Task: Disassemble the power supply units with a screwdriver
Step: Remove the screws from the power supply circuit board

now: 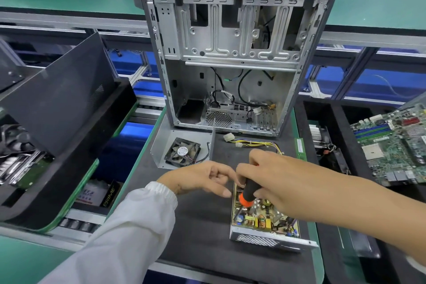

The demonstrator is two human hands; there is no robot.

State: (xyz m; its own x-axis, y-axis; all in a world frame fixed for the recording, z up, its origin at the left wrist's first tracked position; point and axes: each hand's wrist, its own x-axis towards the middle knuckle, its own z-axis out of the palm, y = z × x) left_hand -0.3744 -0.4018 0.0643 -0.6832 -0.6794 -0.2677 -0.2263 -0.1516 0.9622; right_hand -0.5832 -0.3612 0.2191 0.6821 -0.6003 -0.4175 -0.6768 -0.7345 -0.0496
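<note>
Two hands over opened silver PSU w/ exposed circuit board [265, 221] near mat's right edge: right hand [274, 177] grips black-orange screwdriver [247, 193]; left hand [198, 180] loosely spread beside it.

Screwdriver at work on an opened power supply unit [265, 221]
The right hand [274, 177] gripped the screwdriver [247, 193] over its circuit board; the left hand [200, 180] hovered beside it, fingers loosely curled

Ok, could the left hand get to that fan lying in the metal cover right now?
Probably yes. The left hand holds nothing and sits just beside the fan, with only bare mat between them.
</note>
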